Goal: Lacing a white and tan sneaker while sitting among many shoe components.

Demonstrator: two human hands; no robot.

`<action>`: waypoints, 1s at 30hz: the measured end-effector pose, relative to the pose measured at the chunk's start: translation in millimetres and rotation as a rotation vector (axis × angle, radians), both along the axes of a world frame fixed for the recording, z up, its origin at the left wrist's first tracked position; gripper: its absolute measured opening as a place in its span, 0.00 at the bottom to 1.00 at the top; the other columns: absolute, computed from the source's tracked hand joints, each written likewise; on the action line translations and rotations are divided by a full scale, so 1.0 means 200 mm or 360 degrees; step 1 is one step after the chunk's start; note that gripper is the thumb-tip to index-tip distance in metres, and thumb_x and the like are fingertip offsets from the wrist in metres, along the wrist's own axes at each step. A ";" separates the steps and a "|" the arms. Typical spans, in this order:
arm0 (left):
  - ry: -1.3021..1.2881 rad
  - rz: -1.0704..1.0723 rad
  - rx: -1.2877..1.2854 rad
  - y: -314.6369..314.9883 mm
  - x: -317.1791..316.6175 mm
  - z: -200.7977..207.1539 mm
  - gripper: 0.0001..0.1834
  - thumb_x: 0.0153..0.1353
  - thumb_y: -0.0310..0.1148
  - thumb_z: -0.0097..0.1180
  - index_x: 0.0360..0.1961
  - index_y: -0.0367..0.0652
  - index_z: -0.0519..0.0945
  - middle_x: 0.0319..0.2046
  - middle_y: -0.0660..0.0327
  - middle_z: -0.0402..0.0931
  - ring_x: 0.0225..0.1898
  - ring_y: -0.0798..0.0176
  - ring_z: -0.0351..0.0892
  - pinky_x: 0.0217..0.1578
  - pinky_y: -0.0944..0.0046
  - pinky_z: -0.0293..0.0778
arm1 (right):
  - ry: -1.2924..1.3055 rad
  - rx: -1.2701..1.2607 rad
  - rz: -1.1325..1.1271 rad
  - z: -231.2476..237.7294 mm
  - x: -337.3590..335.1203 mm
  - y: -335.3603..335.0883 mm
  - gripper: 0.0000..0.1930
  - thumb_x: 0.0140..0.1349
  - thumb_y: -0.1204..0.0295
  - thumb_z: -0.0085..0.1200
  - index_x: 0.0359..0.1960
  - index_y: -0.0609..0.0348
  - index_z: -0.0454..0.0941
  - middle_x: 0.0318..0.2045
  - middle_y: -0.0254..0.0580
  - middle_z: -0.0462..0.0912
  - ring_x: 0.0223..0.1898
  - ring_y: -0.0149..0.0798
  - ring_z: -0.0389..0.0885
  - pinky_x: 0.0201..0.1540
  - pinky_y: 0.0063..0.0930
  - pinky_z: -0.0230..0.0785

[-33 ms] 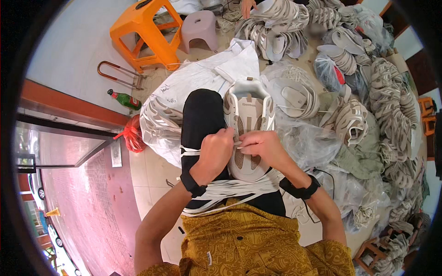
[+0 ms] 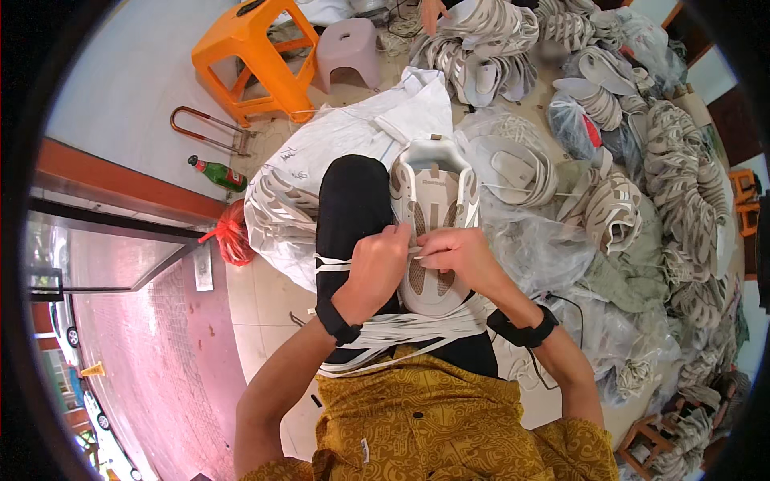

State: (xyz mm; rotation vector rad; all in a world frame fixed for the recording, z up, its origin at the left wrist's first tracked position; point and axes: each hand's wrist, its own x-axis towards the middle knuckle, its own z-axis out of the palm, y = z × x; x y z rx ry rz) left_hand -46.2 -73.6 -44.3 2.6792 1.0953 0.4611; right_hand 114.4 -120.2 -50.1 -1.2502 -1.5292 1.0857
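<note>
A beige and white shoe upper [image 2: 439, 188] lies along my right thigh, its opening pointing away from me and its rounded toe towards me. Over its middle, my left hand [image 2: 377, 264] and my right hand [image 2: 461, 252] almost meet. Both have their fingers pinched on a pale shoelace [image 2: 415, 251], of which only a short piece shows between the fingertips. A bundle of loose white laces [image 2: 393, 333] is draped across my lap, with a few strands over my left thigh. My hands cover part of the upper's lacing area.
A white sack [image 2: 345, 124] with more uppers spreads beyond my knees. Stacked shoe uppers [image 2: 682, 184] and clear plastic bags [image 2: 537, 248] crowd the right. Left stand an orange stool [image 2: 265, 60], a green bottle [image 2: 216, 172] and a red bag [image 2: 234, 232]. Another person's hand [image 2: 431, 14] shows at the top.
</note>
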 end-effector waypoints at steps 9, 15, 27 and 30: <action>0.0245 -0.0138 0.0297 -0.02 0.04 0.01 0.04 0.47 0.27 0.50 0.23 0.41 0.67 0.17 0.57 0.69 0.18 0.61 0.74 0.17 0.66 0.70 | 0.0314 -0.0541 0.0042 0.00 0.01 0.00 0.07 0.44 0.74 0.56 0.21 0.69 0.77 0.16 0.36 0.75 0.15 0.24 0.68 0.18 0.17 0.61; 0.0123 -0.0050 0.0217 -0.02 0.05 0.02 0.05 0.47 0.28 0.50 0.22 0.40 0.67 0.15 0.59 0.68 0.19 0.61 0.75 0.16 0.66 0.69 | 0.0544 -0.0560 0.0033 -0.02 0.02 -0.02 0.06 0.43 0.76 0.55 0.22 0.68 0.77 0.21 0.38 0.77 0.16 0.25 0.70 0.20 0.19 0.63; 0.0760 -0.0415 -0.0642 0.25 0.14 0.15 0.09 0.45 0.30 0.50 0.18 0.33 0.75 0.11 0.55 0.71 0.13 0.60 0.75 0.16 0.65 0.72 | 0.0228 -0.0107 -0.0109 -0.07 0.07 -0.10 0.06 0.44 0.80 0.55 0.27 0.66 0.79 0.25 0.39 0.77 0.26 0.29 0.74 0.31 0.19 0.66; 0.0639 0.0007 -0.1464 0.26 0.17 0.16 0.10 0.43 0.29 0.46 0.16 0.32 0.76 0.10 0.55 0.71 0.09 0.59 0.73 0.13 0.65 0.71 | 0.0205 -0.0070 -0.0332 -0.09 0.10 -0.13 0.07 0.43 0.76 0.56 0.26 0.64 0.79 0.22 0.42 0.77 0.24 0.35 0.76 0.28 0.21 0.66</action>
